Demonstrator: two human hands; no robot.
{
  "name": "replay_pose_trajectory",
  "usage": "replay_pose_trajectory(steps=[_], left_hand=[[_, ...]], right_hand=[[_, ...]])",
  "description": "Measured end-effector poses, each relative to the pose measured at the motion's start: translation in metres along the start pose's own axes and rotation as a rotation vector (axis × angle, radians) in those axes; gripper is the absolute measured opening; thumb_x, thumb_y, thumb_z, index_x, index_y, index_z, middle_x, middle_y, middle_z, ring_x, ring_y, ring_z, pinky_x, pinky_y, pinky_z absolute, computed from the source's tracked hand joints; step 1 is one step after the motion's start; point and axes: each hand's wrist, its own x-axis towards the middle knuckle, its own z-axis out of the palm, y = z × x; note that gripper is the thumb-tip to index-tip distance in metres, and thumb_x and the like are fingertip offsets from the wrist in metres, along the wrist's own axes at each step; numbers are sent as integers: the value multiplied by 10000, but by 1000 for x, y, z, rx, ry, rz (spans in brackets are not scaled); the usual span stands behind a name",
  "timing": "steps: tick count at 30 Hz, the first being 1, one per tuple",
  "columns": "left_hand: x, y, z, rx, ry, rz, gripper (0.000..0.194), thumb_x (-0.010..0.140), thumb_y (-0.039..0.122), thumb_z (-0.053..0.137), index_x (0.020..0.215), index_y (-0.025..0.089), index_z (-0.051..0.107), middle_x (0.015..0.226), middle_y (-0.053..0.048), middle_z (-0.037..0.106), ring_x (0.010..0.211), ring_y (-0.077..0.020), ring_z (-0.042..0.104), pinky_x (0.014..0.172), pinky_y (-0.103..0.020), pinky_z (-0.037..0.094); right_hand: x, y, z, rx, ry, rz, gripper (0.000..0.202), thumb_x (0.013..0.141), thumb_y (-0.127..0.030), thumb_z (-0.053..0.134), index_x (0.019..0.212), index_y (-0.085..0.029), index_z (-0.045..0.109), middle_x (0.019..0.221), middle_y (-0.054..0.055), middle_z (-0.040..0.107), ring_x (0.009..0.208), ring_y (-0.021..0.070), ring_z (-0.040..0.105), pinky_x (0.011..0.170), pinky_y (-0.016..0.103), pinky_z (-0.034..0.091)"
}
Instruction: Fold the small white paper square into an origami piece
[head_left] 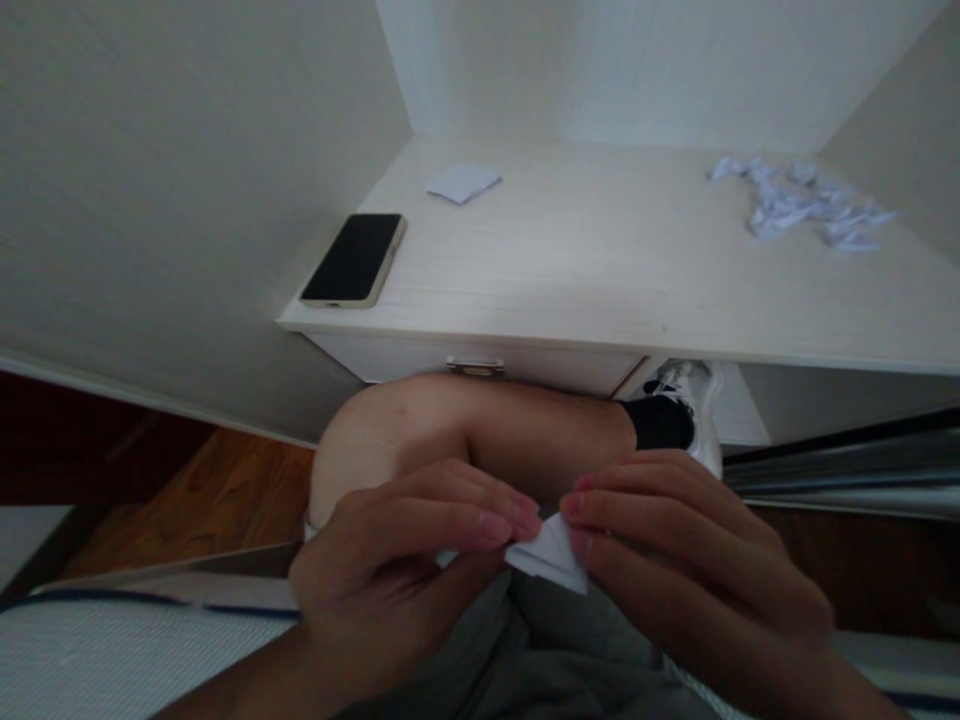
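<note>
Head view, looking down over my lap toward a low desk. Both my hands are together at the bottom of the frame, fingertips nearly meeting over a small piece of white paper (pixel 551 555). My left hand (pixel 397 570) pinches the paper's left end between thumb and curled fingers; my right hand (pixel 690 570) pinches the right side, fingers laid over the top edge. Both are closed on the paper, which shows between them as a small folded wedge with a pointed lower corner. How many folds it has I cannot tell; most of it is covered by fingers.

The paper sits above my grey shorts (pixel 540 650), just in front of my raised knee (pixel 450 430). Beyond the knee my foot shows a black sock (pixel 660 422) and a white shoe (pixel 701 400), tucked under the desk edge.

On the pale wooden desk (pixel 600 270): a phone (pixel 354 260) with a dark screen lies face up near the left front corner. A flat folded white sheet (pixel 463 182) lies behind it, well apart from my hands. At the far right rear is a loose heap of small folded white paper pieces (pixel 802 205). A metal drawer handle (pixel 475 367) shows below the desk top, just above my knee.
</note>
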Motion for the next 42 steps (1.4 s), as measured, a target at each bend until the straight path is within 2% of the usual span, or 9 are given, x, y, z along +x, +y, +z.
replay_pose_trajectory(steps=[5,12,16,21,24,29,34,37,42], left_hand=[[-2,6,3,3,20,10,406,874,124,862,1137,421,777,968,65,860,768,-195,818,722,-345,698],[-9,11,14,-32,129,-1,468,856,99,865,1181,422,769,951,76,840,787,-178,803,729,-323,703],[-7,15,10,-37,52,-35,581,872,28,809,1261,447,711,998,102,832,838,-160,800,814,-305,700],[6,24,5,215,-126,-163,238,902,150,815,1006,356,755,872,72,829,739,-150,785,721,-261,677],[6,25,6,290,-82,-192,170,890,231,843,987,347,765,838,46,823,705,-174,774,717,-302,679],[-3,22,13,254,9,-215,249,889,179,830,1031,355,725,859,71,802,742,-144,776,726,-248,653],[8,24,21,79,145,-308,268,834,126,867,933,298,687,818,77,795,727,-120,782,708,-188,657],[17,22,20,12,138,-390,245,801,108,871,901,266,712,792,62,794,707,-115,774,678,-169,656],[21,11,14,-1,121,-483,195,798,130,858,938,243,783,821,22,799,722,-119,769,646,-160,641]], right_hand=[[-6,6,4,-32,24,-25,103,967,-83,728,1021,-162,765,1055,67,864,970,205,810,855,353,652],[-9,5,16,50,104,53,270,880,-24,749,1070,-215,744,1022,60,864,881,218,821,775,357,667],[-11,2,32,167,176,126,328,821,0,765,1072,-209,730,980,74,849,839,217,813,740,344,662],[-16,-2,50,341,323,316,383,808,18,740,1074,-258,738,901,23,830,775,200,797,701,305,653],[-21,-4,54,350,355,400,365,796,0,770,1049,-261,740,863,-9,819,730,164,781,678,248,633],[-21,-5,56,354,345,469,298,807,-31,773,994,-258,725,830,-19,804,711,152,777,671,221,627],[-13,-7,53,367,241,536,154,847,-98,772,912,-232,731,789,-5,789,676,152,750,620,218,580],[-11,-8,51,433,145,654,55,899,-205,781,856,-212,749,755,2,774,639,153,707,594,231,549],[-9,-7,51,562,40,815,191,988,-300,699,843,-191,760,752,6,744,680,153,660,637,243,530]])
